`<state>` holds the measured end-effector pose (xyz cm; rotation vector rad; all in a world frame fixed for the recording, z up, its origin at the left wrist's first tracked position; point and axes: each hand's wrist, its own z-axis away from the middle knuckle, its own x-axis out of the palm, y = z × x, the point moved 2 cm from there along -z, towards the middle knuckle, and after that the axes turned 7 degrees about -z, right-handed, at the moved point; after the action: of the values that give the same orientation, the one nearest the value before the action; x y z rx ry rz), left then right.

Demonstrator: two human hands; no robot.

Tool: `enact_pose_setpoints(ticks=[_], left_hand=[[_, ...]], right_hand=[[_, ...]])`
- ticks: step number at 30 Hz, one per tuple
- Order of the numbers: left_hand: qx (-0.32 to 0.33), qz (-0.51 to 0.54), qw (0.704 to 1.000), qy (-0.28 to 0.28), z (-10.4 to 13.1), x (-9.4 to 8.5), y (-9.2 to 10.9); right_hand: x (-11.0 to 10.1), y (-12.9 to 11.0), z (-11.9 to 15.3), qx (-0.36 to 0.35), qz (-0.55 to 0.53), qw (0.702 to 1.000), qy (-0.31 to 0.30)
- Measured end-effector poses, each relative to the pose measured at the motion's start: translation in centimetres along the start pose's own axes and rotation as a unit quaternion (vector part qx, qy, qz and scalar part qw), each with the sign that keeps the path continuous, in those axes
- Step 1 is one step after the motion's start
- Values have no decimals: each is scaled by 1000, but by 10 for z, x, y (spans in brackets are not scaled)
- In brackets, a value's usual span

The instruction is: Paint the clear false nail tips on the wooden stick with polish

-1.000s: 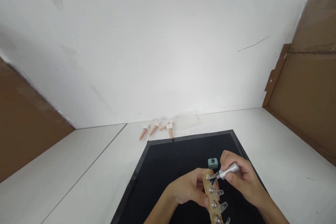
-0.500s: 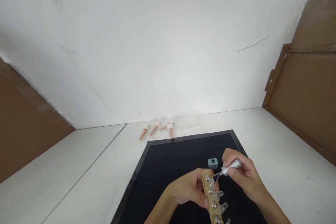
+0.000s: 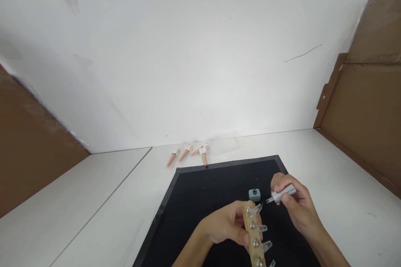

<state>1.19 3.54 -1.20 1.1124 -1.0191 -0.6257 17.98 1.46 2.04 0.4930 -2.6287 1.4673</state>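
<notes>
My left hand (image 3: 227, 223) is closed around a wooden strip (image 3: 254, 240) with metal screws along it. Several clear nail tips (image 3: 262, 228) stick out from its right side. Between the fingers and thumb of my right hand (image 3: 294, 200) is a nail polish brush (image 3: 283, 193) with a silver handle. Its dark bristles are at the outer end of the topmost nail tip; whether they touch it I cannot tell. Just above the strip, a small teal bottle (image 3: 254, 195) with a dark round opening stands on the black mat (image 3: 200, 200).
Several peach-coloured bottles with white caps (image 3: 204, 157) lie on the white table (image 3: 131, 200) behind the mat. Near them is a clear plastic sheet (image 3: 224, 146). A white wall (image 3: 200, 58) rises behind, with brown cardboard (image 3: 366, 104) at the right and left.
My right hand has moved right and slightly up, drawing the brush from the base of the topmost nail tip to its outer end. The left hand and strip have barely moved.
</notes>
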Motion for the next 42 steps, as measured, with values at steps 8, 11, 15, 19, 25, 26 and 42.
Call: enact_pose_setpoints(ticks=[8,11,15,19,25,26,42], left_hand=[[-4,20,1000,-11,-4,-2,-2],[-5,24,1000,-8,-4,-1,-1],[-3,36,999,-3,-4,-1,-2],[-1,42,999,-4,-5,-1,-2],[0,42,999,0,-4,-3,-5],[0,43,999,1,-4,-3,-5],[4,27,1000,-9,-2,0,0]], right_hand=[[10,-7,-2,12,1,998,-62],[11,-10,-3,10,4,998,-68],[11,-10,-4,15,19,997,-71],[11,-10,-4,14,35,997,-74],[11,-11,-4,8,49,996,-78],[11,-11,-4,8,50,996,-78],[9,-9,-3,13,47,996,-71]])
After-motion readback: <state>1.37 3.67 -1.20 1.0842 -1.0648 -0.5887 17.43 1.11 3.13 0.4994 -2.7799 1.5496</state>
